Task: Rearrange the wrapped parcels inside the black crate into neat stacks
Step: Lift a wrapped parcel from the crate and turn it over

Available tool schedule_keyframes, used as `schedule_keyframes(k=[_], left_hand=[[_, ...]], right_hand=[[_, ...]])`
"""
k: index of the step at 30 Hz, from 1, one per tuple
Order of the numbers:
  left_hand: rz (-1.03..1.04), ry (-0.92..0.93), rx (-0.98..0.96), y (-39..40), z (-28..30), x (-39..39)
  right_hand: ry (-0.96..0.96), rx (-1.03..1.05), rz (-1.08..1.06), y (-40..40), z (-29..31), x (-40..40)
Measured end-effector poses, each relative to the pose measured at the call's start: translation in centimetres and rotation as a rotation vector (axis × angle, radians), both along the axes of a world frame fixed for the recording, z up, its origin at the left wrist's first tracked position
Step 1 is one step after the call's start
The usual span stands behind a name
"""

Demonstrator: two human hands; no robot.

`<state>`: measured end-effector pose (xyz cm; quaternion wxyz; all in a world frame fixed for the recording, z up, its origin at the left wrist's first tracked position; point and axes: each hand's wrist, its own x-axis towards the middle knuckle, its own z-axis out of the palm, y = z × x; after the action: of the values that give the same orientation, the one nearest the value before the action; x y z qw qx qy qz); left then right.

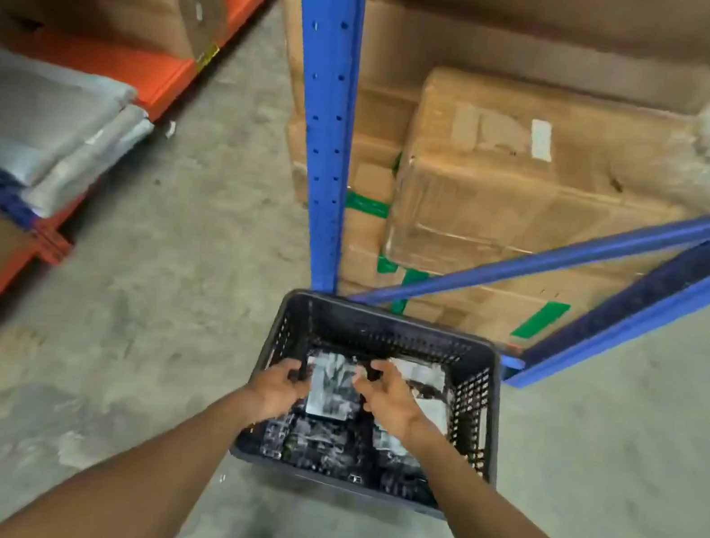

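Grey concrete floor [187,239] fills most of my view, with blue rack posts [321,97] ahead and cardboard boxes [525,180] piled behind them. On the far left I see an orange shelf beam [141,70] carrying more cartons, and grey plastic bags [36,127] lying on a lower shelf.

My crate [387,319] sits on the floor just in front of the near post, black with perforated walls. Inside it lie several parcels wrapped in clear film over dark contents, blurred by motion. One parcel [331,390] lies flat near the middle, on top of others. A paler one [418,371] rests toward the far right corner, and more dark ones [315,444] fill the near side.

Both my bare arms reach down into the crate. My left hand [278,385] is at the left edge of the middle parcel, fingers curled inward; it touches that edge, but I cannot tell whether it truly grips. My right hand [389,398] hovers at the parcel's right edge with fingers spread and bent, thumb toward the parcel, holding nothing that I can make out. The middle parcel lies between the two hands.
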<state>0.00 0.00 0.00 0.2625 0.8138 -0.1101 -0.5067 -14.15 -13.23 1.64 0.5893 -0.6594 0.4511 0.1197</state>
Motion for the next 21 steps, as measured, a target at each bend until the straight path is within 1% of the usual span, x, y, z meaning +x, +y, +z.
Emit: schedule_keyframes(k=[1,3,5,7,9,11,12,15,17,19,21], left_hand=[[-0.017,0.013,0.009,-0.4,-2.6,-0.1],[-0.081,-0.001,0.077,-1.1,-8.6,0.5],[-0.072,0.035,0.126,-1.8,-14.1,0.9],[-0.056,0.020,0.140,-2.7,-19.3,1.2],[-0.023,-0.017,0.153,-3.9,-23.9,2.0],[0.015,-0.038,0.143,-4.9,-28.0,2.6],[0.041,-0.068,0.139,-5.3,-29.8,2.8],[0.157,-0.120,0.080,-6.3,-33.4,2.8],[0.223,-0.113,0.056,-6.6,-34.4,3.2],[0.276,-0.012,0.072,-6.3,-34.7,3.5],[0.264,0.113,0.124,-5.8,-34.1,3.2]], right_hand=[[0.025,-0.037,0.052,0.0,-2.4,0.3],[0.087,-0.178,0.199,-0.7,-8.7,1.1],[0.126,-0.174,0.276,-0.9,-14.0,2.1],[0.141,-0.173,0.394,-1.0,-19.4,3.2],[0.185,-0.245,0.582,-1.2,-24.3,4.4],[0.239,-0.364,0.789,-1.2,-28.4,5.0],[0.264,-0.420,0.852,-1.1,-30.0,5.1],[0.324,-0.544,0.911,-1.1,-33.4,5.1],[0.367,-0.577,0.956,-1.0,-34.7,5.2],[0.397,-0.534,0.920,-0.7,-34.8,5.5],[0.372,-0.524,0.846,-0.9,-34.1,5.8]])
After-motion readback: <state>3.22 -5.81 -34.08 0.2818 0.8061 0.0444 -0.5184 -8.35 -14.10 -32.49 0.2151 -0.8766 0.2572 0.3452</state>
